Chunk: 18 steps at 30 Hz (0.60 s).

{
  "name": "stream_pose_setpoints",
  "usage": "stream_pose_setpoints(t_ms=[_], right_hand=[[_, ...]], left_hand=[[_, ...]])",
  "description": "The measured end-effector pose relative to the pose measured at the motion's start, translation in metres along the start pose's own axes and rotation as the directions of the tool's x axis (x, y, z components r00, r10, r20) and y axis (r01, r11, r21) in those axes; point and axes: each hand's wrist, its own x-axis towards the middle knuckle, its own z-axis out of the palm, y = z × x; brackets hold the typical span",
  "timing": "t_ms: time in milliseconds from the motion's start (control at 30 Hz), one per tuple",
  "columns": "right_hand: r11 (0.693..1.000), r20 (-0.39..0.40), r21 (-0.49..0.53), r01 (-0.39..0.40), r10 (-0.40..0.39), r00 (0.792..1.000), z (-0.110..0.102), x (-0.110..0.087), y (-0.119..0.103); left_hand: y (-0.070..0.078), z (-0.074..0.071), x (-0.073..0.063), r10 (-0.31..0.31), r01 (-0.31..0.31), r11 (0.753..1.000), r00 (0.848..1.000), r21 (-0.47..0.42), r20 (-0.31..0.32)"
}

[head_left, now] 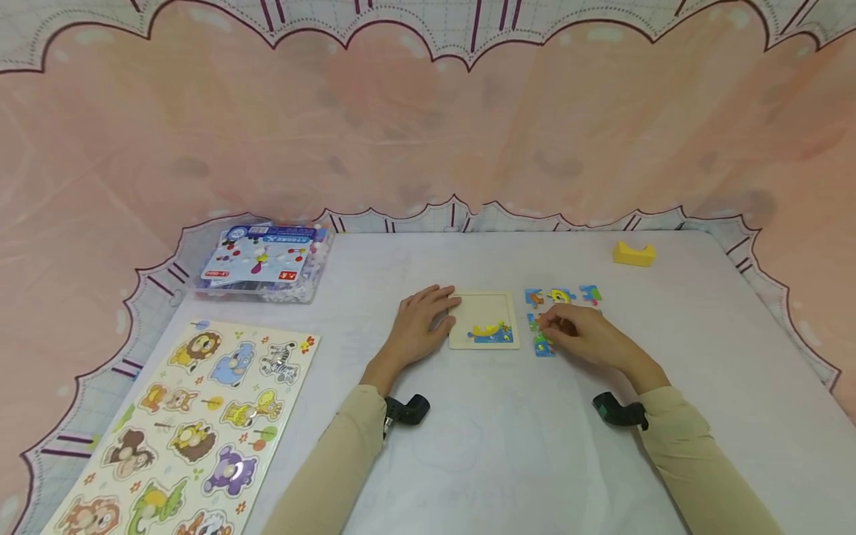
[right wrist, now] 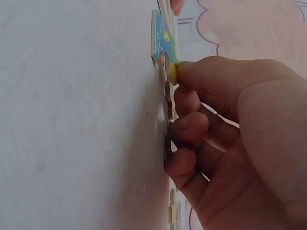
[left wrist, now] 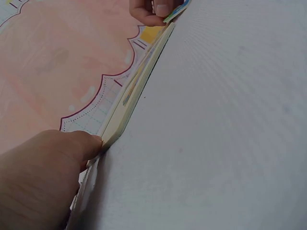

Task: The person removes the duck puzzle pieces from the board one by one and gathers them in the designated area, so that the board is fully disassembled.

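Observation:
A small square wooden puzzle board (head_left: 481, 306) lies in front of me. Blue and yellow puzzle pieces (head_left: 493, 334) sit along its lower right inside. My left hand (head_left: 420, 321) rests at the board's left side, fingers extended, with the thumb touching its edge in the left wrist view. Right of the board, my right hand (head_left: 588, 336) pinches a blue, green and yellow puzzle piece (right wrist: 163, 40) between thumb and finger; its other fingers are curled. More loose pieces, among them one with a yellow figure (head_left: 560, 296), lie beyond that hand, which partly hides the group.
A large animal puzzle board (head_left: 217, 401) lies at the left. Behind it stands a clear plastic box (head_left: 261, 260) with a blue and white label. A yellow arched block (head_left: 634, 254) is at the back right. Patterned curtain cloth hangs behind the white-covered table (head_left: 508, 446).

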Motion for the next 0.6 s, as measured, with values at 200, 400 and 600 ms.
stream_pose_setpoints(t_ms=[200,400,600], right_hand=[[1.0,0.009,-0.008,-0.004,0.005,1.0,0.0014,0.0017,-0.0009],[1.0,0.003,-0.011,-0.001,0.001,1.0,0.0009,0.0014,-0.0038],[0.999,-0.015,-0.016,0.03,-0.03,0.999,0.0013,0.0031,-0.0069]], left_hand=[[-0.001,0.0006,-0.0003,-0.003,0.003,1.0,1.0,0.006,0.0],[0.0003,-0.001,-0.0002,-0.011,0.011,1.0,1.0,-0.008,0.009],[0.0006,-0.0017,0.0004,-0.012,0.012,1.0,1.0,0.001,0.021]])
